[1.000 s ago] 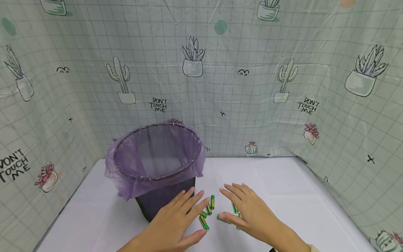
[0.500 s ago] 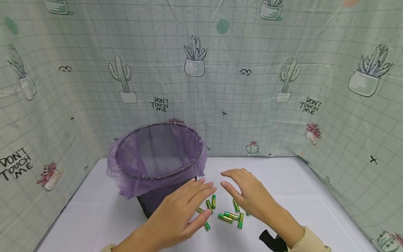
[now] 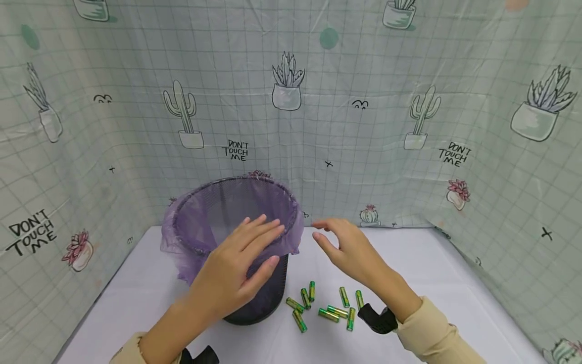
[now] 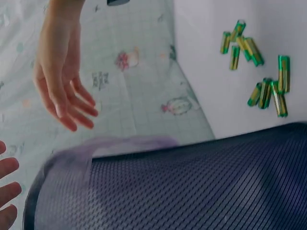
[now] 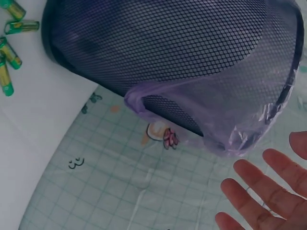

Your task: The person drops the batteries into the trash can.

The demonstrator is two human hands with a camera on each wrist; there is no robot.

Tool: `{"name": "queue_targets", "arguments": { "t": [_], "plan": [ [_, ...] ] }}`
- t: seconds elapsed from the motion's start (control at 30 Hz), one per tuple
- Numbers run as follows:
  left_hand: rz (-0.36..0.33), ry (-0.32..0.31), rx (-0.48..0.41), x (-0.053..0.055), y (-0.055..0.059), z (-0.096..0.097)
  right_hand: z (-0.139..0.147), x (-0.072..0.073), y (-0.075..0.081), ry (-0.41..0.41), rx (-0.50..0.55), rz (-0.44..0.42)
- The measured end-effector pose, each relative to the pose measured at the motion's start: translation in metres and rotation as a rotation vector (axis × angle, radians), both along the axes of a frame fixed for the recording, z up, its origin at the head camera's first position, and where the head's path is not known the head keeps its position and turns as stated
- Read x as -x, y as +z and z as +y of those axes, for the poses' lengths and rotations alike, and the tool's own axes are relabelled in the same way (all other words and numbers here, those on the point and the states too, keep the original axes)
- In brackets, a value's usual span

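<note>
A dark mesh wastebasket [image 3: 265, 301] stands on the table's left half, its rim wrapped in a thin purple plastic bag [image 3: 294, 240] folded over the outside. My left hand [image 3: 234, 265] is raised in front of the basket, fingers straight and thumb apart, hiding part of the rim. To the right of the basket, my right hand [image 3: 352, 250] hovers with relaxed fingers. Neither hand holds anything; whether the left one touches the bag I cannot tell. In the right wrist view, the right fingers [image 5: 261, 187] are close to the bag's overhanging edge.
Several green and gold batteries [image 3: 299, 321] lie scattered on the white tabletop [image 3: 409, 273], right of the basket's base. A patterned cloth [image 3: 327, 126] with cactus drawings surrounds the table's back and sides. Black straps [image 3: 377, 319] sit at both wrists.
Both hands have risen from beside the batteries; the left now stands before the basket's rim, the right has moved farther back. More batteries are uncovered. The head view has shifted slightly.
</note>
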State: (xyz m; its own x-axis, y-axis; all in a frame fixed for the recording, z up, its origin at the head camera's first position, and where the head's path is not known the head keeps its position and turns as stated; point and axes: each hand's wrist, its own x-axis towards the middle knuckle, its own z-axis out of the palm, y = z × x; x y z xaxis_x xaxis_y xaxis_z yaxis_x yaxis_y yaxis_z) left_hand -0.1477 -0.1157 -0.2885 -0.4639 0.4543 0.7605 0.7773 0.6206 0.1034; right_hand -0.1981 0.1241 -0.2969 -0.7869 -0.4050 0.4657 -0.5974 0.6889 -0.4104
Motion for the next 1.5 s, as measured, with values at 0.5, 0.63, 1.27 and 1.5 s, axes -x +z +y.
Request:
{"name": "queue_targets", "arguments": {
  "t": [0.5,0.63,1.27,1.5],
  "plan": [
    [-0.199,0.217,-0.139,0.027,0.005,-0.067,-0.007,0.015,0.001,0.03,0.037,-0.036],
    [-0.221,0.228,-0.207,0.033,0.003,-0.083,-0.003,0.017,-0.003,0.026,0.034,-0.054],
    [-0.552,0.151,-0.516,0.059,-0.017,-0.114,0.02,0.018,-0.037,-0.047,0.016,-0.171],
    [-0.619,0.085,-0.597,0.064,-0.021,-0.112,0.028,0.015,-0.058,-0.069,0.015,-0.22]
  ]
}}
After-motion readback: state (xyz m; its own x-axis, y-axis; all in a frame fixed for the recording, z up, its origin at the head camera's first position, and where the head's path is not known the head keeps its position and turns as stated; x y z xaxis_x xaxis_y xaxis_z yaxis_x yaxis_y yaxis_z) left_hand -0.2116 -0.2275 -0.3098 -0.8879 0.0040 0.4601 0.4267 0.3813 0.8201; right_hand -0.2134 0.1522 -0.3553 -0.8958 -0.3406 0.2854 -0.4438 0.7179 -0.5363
